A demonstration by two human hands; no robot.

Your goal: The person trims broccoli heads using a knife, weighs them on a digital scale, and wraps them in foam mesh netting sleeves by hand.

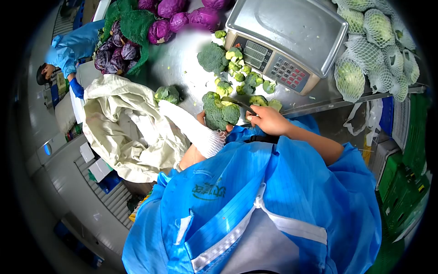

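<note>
Right hand (270, 120) pinches the dark handle of a small slim knife (238, 103), fingers pressed tog. round it, blade angled over the upper part of a big round dark-green broccoli head (218, 112); can't tell on my feed if it's in the stem. Left hand (201, 118) cups that head from below, fingers curled at both sides, palm hidden, w/ a white ribbed mesh sleeve (197, 131) on the forearm. I've got the head at the near edge of the silver metal tabletop (175, 59), just beside cut yellow-green broccoli pieces (240, 73) scattered by a beige-and-silver electronic scale (292, 36). Another round green broccoli head (212, 58) sits nr. the scale. To L, I see an off-white woven sack (106, 98), w/ a smaller green broccoli head (168, 94) just beside. Up top: round purple cabbages (171, 8) next to a green mesh bag (142, 39) of darker ones. Far R: pale-green round veg. (349, 80) in white foam nets. Bkgd.: co-worker in blue (73, 45).
</note>
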